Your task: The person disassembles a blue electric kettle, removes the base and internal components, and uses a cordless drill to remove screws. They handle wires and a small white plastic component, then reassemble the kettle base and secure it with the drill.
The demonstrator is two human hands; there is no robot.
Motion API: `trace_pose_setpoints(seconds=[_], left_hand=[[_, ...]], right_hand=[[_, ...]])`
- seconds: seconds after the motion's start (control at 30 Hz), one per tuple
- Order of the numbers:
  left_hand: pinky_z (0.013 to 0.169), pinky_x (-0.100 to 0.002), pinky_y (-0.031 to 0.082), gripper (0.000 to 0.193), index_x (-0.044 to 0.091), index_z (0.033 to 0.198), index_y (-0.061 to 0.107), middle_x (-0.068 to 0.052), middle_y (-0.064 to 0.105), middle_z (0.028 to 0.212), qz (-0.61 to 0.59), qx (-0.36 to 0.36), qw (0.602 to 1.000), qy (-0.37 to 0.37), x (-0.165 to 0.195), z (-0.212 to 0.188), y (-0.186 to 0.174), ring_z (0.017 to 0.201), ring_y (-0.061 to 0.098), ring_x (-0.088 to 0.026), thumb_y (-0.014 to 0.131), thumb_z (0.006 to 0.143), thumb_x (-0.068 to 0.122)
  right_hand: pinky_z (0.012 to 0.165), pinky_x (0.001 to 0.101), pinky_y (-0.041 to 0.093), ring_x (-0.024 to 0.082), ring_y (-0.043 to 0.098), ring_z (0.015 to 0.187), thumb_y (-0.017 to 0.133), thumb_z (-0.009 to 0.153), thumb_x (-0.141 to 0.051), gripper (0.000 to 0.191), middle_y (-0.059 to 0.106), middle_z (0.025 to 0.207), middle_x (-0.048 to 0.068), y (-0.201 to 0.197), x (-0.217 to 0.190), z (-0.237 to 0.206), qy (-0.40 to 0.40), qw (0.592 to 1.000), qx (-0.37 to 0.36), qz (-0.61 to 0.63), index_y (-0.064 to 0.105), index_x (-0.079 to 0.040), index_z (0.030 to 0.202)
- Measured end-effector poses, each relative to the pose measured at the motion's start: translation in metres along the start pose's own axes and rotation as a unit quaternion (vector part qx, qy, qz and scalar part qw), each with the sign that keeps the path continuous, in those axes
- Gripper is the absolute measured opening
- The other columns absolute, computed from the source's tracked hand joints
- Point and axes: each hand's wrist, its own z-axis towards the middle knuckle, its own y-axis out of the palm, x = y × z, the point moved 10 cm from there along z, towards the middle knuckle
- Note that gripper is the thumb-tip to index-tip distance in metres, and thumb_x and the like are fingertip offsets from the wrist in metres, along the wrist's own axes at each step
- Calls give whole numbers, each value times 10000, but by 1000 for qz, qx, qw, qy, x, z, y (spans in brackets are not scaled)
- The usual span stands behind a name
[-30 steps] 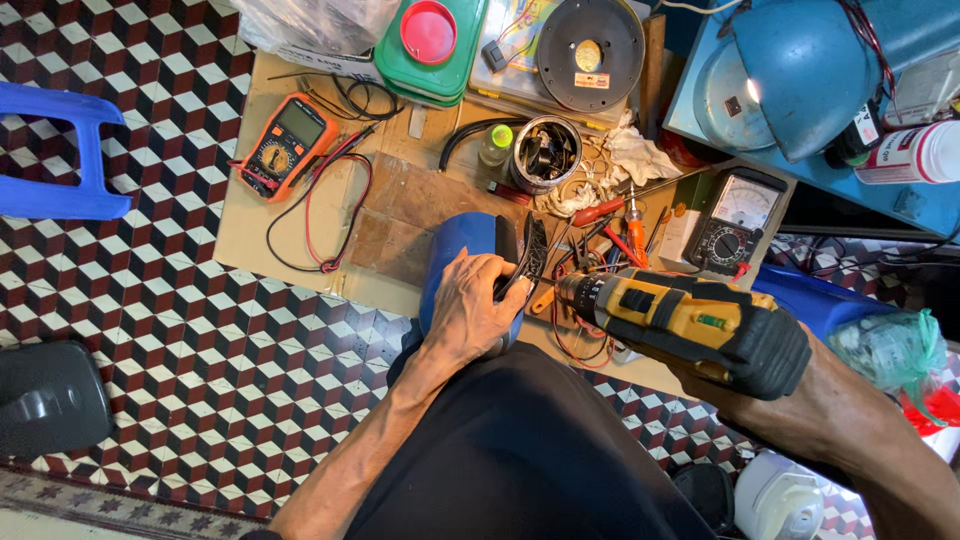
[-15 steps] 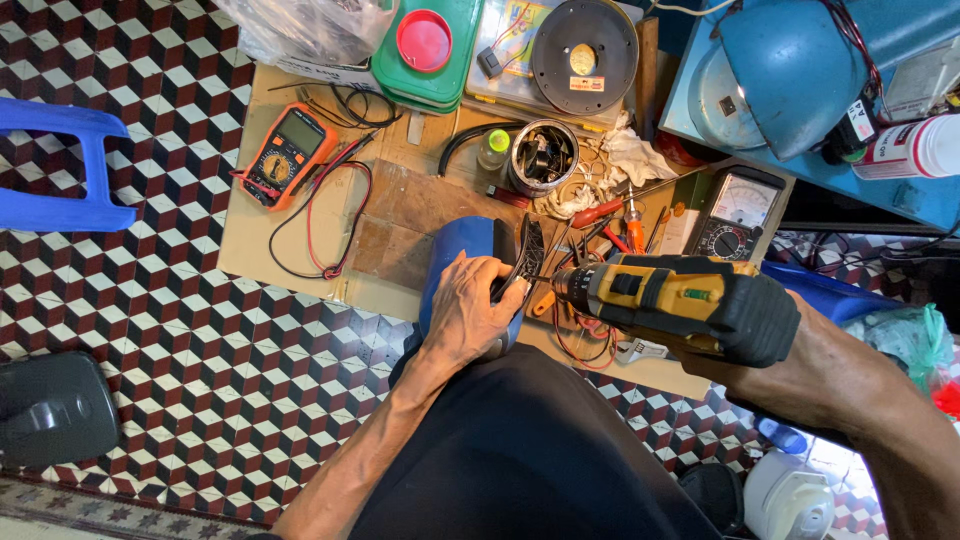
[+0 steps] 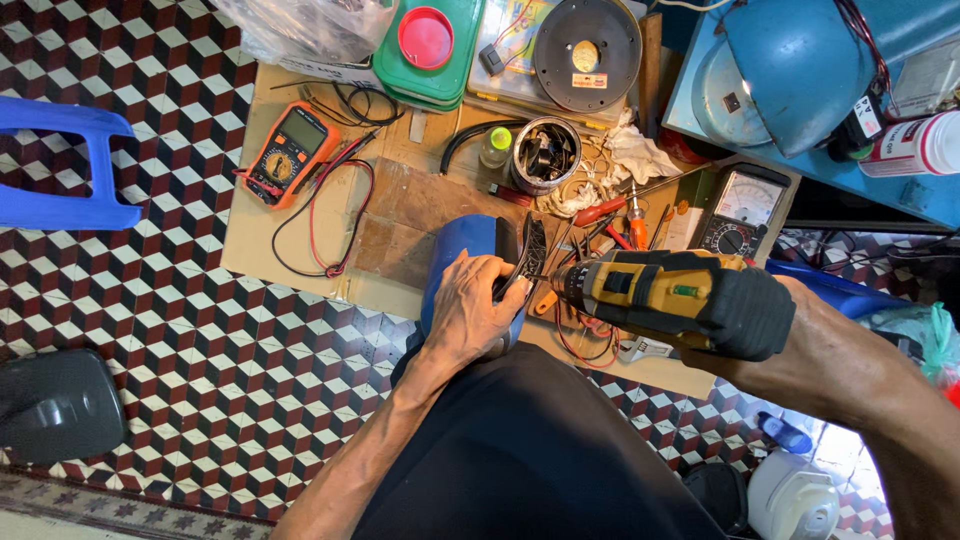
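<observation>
My left hand (image 3: 478,308) lies flat on a rounded blue housing (image 3: 462,248) and grips its black end plate (image 3: 533,254) at the right edge. A yellow and black cordless drill (image 3: 672,296) points left, its bit touching that end plate. My right hand is hidden behind the drill's body and holds its grip; only the right forearm (image 3: 858,366) shows. The housing rests on a sheet of cardboard (image 3: 260,200) laid over the tiled floor.
An orange multimeter (image 3: 288,154) with red and black leads lies at the cardboard's left. A metal tin of parts (image 3: 544,154), red-handled screwdrivers (image 3: 604,211), an analogue meter (image 3: 740,208), a green box (image 3: 428,44) and a blue fan casing (image 3: 790,70) surround the work. A blue plastic stool (image 3: 66,166) stands left.
The drill has shifted left and slightly up, bringing its bit against the end plate. My left hand has kept its hold on the blue housing.
</observation>
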Motion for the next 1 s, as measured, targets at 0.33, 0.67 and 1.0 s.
trace_pose_setpoints(seconds=[0.33, 0.67, 1.0], left_hand=[[1129, -562, 349, 286, 52, 1006, 696, -112, 716, 996, 3, -2, 1000, -1, 0, 1, -1, 1057, 646, -321, 632, 944, 324], [1127, -565, 356, 292, 40, 1025, 684, -110, 715, 1003, 15, 3, 1000, 17, 2, 1, 0, 1045, 662, -331, 628, 947, 316], [1138, -566, 344, 286, 46, 1005, 695, -115, 720, 992, 6, -12, 1000, 7, -1, 2, 2, 1042, 658, -330, 627, 950, 318]], right_hand=[[786, 387, 620, 214, 727, 848, 836, 773, -309, 406, 748, 925, 46, 1, -1, 10, -49, 998, -17, -38, 737, -172, 1141], [818, 392, 621, 234, 752, 880, 887, 717, -357, 546, 747, 954, 62, -7, -15, 9, -82, 990, 13, -110, 709, -195, 1207], [768, 411, 642, 267, 782, 804, 845, 773, -348, 453, 778, 882, 120, -11, -13, 8, -21, 995, 10, -93, 671, -139, 1135]])
